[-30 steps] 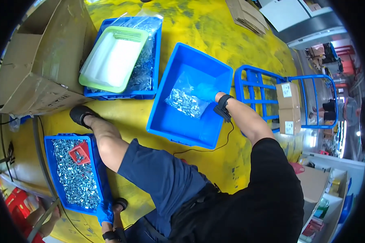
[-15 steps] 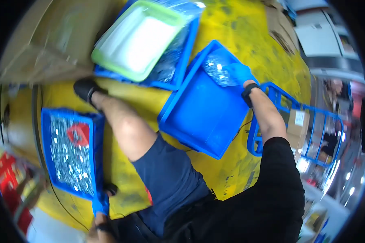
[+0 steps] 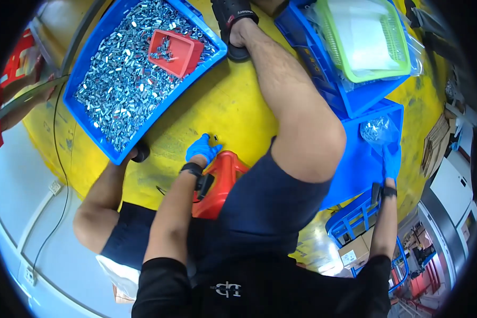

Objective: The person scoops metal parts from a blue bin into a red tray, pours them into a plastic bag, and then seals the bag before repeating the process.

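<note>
My left hand (image 3: 202,150), in a blue glove, is over the yellow floor beside a red plastic stool (image 3: 221,185). Its fingers are apart, and a small dark piece (image 3: 215,138) shows by the fingertips; I cannot tell whether they touch it. At the right, my blue-gloved right hand (image 3: 391,161) grips the gathered end of a clear plastic bag (image 3: 377,130) of small shiny pieces, inside a blue bin (image 3: 350,159). Another blue bin (image 3: 96,139), at the upper left, holds many small metal pieces and a red scoop-like tray (image 3: 191,57) with a few pieces in it.
A green basket (image 3: 350,74) lined with white stands on stacked blue bins (image 3: 363,99) at the upper right. My bent leg (image 3: 307,116) lies between the two work areas. A blue trolley (image 3: 350,222) with a cardboard box is at the lower right; a cable (image 3: 56,132) runs at the left.
The view has swung left, bringing the bin of metal pieces closer. My left hand has left that bin's edge and is now near the stool. My right hand stays with the bag.
</note>
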Available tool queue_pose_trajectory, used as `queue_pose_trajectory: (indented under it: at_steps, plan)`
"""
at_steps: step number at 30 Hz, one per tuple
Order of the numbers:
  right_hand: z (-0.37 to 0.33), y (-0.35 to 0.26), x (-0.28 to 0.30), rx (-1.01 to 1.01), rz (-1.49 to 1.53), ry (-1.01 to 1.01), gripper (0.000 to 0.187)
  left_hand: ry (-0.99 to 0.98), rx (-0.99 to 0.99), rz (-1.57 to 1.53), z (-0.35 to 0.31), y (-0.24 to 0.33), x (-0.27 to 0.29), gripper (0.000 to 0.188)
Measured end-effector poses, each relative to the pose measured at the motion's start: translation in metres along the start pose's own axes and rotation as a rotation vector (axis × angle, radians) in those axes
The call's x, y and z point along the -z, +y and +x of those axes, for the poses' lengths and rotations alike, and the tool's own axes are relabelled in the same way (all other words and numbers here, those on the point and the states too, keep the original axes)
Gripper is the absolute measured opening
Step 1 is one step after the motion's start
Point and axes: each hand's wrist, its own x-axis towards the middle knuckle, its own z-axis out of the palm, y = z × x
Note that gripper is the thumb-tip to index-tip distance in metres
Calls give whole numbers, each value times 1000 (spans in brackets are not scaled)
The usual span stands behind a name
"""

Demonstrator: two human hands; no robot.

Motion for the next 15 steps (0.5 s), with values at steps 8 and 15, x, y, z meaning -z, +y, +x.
queue_pose_trajectory:
  at_steps: [8, 15]
  plan:
    - [-83, -192, 148, -306, 497, -109, 40, 54, -91, -136, 51, 2, -29, 25]
    - [-65, -447, 150, 220, 805, -481, 31, -57, -681, -153, -17, 9, 101, 16]
